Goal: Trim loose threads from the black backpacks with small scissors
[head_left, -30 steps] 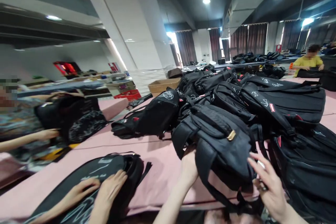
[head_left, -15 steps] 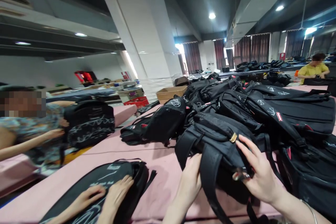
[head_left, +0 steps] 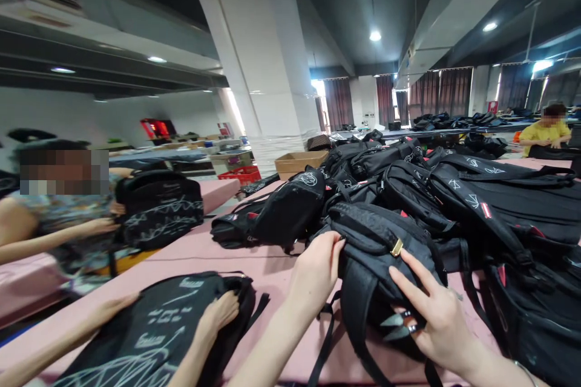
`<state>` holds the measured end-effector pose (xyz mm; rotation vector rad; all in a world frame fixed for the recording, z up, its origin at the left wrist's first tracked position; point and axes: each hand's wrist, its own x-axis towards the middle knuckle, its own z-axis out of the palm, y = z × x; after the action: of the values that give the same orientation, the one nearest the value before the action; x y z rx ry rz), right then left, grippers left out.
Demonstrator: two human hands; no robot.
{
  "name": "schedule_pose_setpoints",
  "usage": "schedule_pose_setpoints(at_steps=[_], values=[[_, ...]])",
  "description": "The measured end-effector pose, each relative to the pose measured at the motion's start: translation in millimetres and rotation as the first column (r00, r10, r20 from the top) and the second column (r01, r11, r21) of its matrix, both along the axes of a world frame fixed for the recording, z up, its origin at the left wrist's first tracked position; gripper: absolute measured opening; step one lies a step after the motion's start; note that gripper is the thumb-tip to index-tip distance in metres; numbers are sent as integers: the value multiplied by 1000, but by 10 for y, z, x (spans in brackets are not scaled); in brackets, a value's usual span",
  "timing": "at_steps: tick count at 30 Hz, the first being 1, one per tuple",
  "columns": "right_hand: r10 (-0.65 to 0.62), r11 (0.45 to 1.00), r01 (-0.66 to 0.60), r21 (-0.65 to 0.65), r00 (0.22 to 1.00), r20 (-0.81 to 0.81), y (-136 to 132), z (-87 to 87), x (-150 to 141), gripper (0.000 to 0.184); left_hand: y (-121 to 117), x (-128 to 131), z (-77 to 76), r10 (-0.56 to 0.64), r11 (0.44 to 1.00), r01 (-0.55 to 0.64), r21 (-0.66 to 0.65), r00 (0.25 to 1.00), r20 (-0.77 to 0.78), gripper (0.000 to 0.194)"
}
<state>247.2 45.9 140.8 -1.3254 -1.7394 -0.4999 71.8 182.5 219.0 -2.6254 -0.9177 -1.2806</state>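
Note:
A black backpack (head_left: pixel 372 236) lies in front of me with its straps hanging toward me. My left hand (head_left: pixel 320 260) pinches its left edge between thumb and fingertips. My right hand (head_left: pixel 431 308) reaches over the right side, index and middle fingers extended onto the fabric beside a gold-coloured metal tag (head_left: pixel 396 247). Thread snips (head_left: pixel 394 324) are tucked in that hand, their blades pointing left from the curled lower fingers. A wide black strap (head_left: pixel 358 302) drops between my two hands. The backpack's underside is in shadow.
Black backpacks (head_left: pixel 494 193) are heaped on the pink tabletop (head_left: pixel 276 290) behind and to the right. A co-worker's hands work on another backpack (head_left: pixel 158 320) at the lower left. Farther left, a person holds up a backpack (head_left: pixel 158 211). A cardboard box (head_left: pixel 299 163) stands near the pillar.
My left hand has moved up from beside the strap to the backpack's left edge. The snips' blades now show more plainly. The co-worker's hands at lower left have spread apart.

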Motion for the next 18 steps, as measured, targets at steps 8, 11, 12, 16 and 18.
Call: schedule_pose_setpoints(at_steps=[8, 11, 12, 16, 18], values=[[176, 976, -174, 135, 984, -6, -4, -104, -154, 56, -781, 27, 3, -126, 979, 136, 155, 989, -73, 12], [195, 974, -185, 129, 979, -61, 6, -110, -76, 55, -740, 24, 45, -287, 952, 298, 67, 948, -136, 18], [189, 976, -180, 119, 979, -76, 3, -107, -39, 54, -661, 7, 64, -315, 943, 327, 67, 938, -146, 21], [199, 978, -193, 73, 976, -85, -31, -87, 87, 57, -162, -83, 116, -230, 944, 240, 227, 971, -73, 19], [213, 976, -210, 49, 974, -81, -43, -81, 139, 59, 82, -113, 135, -232, 938, 248, 243, 968, -93, 22]])
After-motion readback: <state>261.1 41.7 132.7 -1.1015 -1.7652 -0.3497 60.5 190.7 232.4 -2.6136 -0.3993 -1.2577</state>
